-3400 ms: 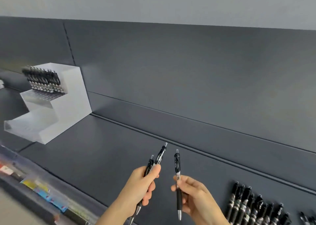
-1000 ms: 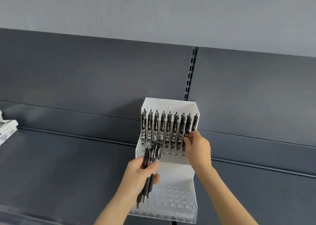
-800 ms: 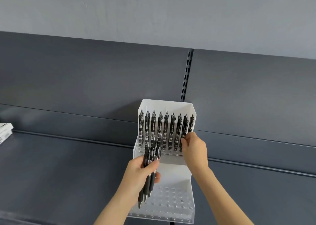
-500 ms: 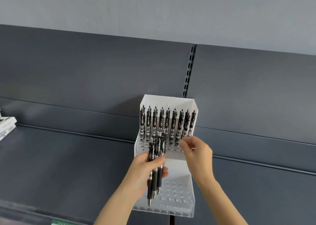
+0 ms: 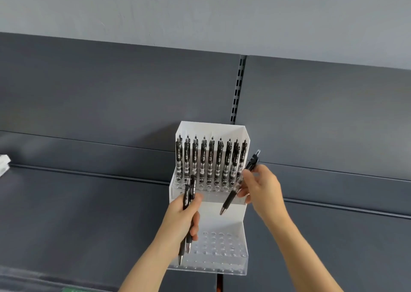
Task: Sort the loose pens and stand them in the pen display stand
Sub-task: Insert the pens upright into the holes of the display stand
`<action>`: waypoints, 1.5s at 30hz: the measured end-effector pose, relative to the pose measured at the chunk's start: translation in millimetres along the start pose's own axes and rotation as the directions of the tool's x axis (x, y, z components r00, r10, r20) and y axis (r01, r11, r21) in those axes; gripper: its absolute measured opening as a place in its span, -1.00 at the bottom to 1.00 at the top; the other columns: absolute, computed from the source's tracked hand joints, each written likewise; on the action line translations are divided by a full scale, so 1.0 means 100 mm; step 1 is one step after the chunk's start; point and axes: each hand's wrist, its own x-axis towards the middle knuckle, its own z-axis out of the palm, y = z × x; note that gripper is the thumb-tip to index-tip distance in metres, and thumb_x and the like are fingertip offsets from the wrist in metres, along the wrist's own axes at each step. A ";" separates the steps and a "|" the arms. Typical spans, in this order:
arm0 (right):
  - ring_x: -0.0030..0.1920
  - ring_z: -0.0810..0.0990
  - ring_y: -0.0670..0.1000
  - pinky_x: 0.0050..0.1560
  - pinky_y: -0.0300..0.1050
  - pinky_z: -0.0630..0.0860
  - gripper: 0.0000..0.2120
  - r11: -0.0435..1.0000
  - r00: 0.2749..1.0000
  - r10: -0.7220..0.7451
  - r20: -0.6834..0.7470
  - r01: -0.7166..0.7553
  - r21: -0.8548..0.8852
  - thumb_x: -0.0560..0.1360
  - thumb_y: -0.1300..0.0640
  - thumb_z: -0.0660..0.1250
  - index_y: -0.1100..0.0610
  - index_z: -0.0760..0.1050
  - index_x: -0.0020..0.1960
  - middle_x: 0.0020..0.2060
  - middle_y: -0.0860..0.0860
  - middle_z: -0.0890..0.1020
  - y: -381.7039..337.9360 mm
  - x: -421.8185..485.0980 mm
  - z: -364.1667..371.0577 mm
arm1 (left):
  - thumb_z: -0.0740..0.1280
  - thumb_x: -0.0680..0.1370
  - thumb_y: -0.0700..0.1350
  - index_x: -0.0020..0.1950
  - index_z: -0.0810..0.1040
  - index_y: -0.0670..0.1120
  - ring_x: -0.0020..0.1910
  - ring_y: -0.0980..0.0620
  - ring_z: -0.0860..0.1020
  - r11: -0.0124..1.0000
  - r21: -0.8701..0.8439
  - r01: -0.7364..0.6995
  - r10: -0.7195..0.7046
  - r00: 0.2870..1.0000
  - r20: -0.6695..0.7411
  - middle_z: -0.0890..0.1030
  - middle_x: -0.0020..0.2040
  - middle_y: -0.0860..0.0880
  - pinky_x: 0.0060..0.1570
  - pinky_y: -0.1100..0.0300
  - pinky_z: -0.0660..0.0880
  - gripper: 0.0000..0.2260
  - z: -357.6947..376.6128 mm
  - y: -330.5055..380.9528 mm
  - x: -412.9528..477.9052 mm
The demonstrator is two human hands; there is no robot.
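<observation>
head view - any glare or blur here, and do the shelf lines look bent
Head view: light is soft and even, no harsh glare or hard shadows; the wide angle slightly bows the shelf back panel edges; the pen display stand and its racked pens are sharp, print unreadable; the right hand and its pen look slightly soft.

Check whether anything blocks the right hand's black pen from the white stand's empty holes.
Nothing visible. The black retractable pen in the right hand hangs tip-down above open holes in the white plastic stand; the left hand, holding two pens, covers only its left edge.
</observation>
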 end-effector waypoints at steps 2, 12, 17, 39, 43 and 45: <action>-0.44 0.53 -0.03 -0.39 -0.14 0.50 -0.88 1.000 1.000 -0.003 -0.023 0.003 -0.001 0.54 0.29 0.20 0.13 0.36 -0.14 -0.27 0.13 0.59 -0.01 0.08 -0.11 | 0.21 0.59 -0.17 -0.07 0.36 -0.15 -0.59 0.07 0.25 1.000 0.017 0.004 -0.004 1.000 0.009 0.39 -0.48 0.01 -0.57 0.24 0.27 -0.92 0.00 -0.01 0.01; -0.13 0.53 0.08 -0.12 -0.16 0.39 -0.88 0.984 0.968 -0.113 -0.223 0.078 -0.162 0.53 0.29 0.23 0.30 0.47 0.04 -0.15 0.09 0.59 -0.07 0.37 -0.11 | 0.15 0.59 -0.26 0.04 0.33 -0.18 -0.47 -0.02 0.38 0.991 0.059 -0.117 0.112 0.990 0.081 0.52 -0.32 -0.06 -0.42 0.16 0.36 -0.95 0.06 0.05 0.02; -0.20 0.49 0.13 -0.23 -0.11 0.36 -0.89 0.924 0.992 -0.085 -0.091 0.044 -0.380 0.55 0.24 0.22 0.29 0.45 -0.02 -0.24 0.07 0.53 0.12 0.40 0.07 | 0.15 0.61 -0.24 0.11 0.39 -0.11 -0.45 -0.03 0.42 0.984 0.081 -0.157 0.150 0.985 0.082 0.57 -0.32 -0.01 -0.40 0.17 0.40 -0.89 0.01 0.01 0.00; -0.24 0.49 -0.08 -0.30 -0.37 0.34 -0.94 0.981 0.992 -0.115 -0.049 0.106 -0.165 0.51 0.17 0.31 0.14 0.55 -0.08 -0.24 -0.04 0.58 -0.01 -0.10 0.29 | 0.25 0.56 -0.31 0.05 0.52 -0.13 -0.38 -0.01 0.51 0.991 -0.094 -0.092 0.092 0.996 -0.004 0.53 -0.23 -0.11 -0.40 0.16 0.50 -0.86 -0.07 0.05 -0.04; -0.48 0.39 -0.20 -0.41 -0.41 0.29 -0.81 0.996 0.961 -0.049 0.274 0.069 -0.064 0.52 0.10 0.29 0.08 0.60 -0.23 -0.53 -0.13 0.50 -0.14 -0.23 0.47 | 0.26 0.55 -0.31 0.04 0.54 -0.16 -0.38 -0.01 0.53 0.991 -0.082 -0.103 0.104 0.994 0.015 0.55 -0.25 -0.10 -0.36 0.14 0.50 -0.87 -0.07 0.05 -0.06; -0.45 0.36 -0.14 -0.33 -0.27 0.33 -0.75 0.998 0.952 -0.020 0.304 0.037 -0.051 0.48 0.10 0.32 0.12 0.53 -0.36 -0.44 0.02 0.60 -0.15 -0.23 0.53 | 0.25 0.56 -0.30 0.04 0.54 -0.17 -0.37 0.00 0.55 0.993 -0.055 -0.108 0.110 0.994 0.023 0.56 -0.25 -0.09 -0.34 0.14 0.52 -0.88 -0.08 0.06 -0.07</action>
